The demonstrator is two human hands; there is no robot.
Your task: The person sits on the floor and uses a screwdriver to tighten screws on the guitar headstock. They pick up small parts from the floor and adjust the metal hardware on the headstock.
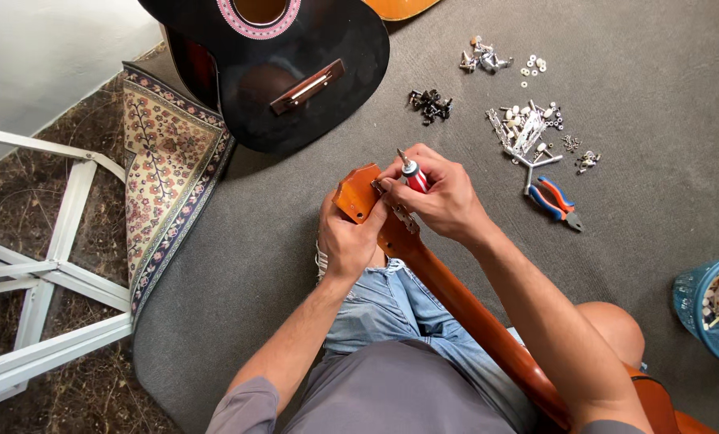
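Head view: left hand (350, 239) clenched round orange guitar headstock (358, 193) at centre, right hand (440, 197) grasping red-handled screwdriver (413, 174) w/ tip hidden there, pliers (557, 202) at 3 o'clock; driver could slip and gouge wood if headstock shifts.

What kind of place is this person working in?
Probably a home or small workshop floor used for guitar repair: a black guitar body lies on grey carpet, loose tuning hardware and pliers are scattered nearby, beside a patterned rug.
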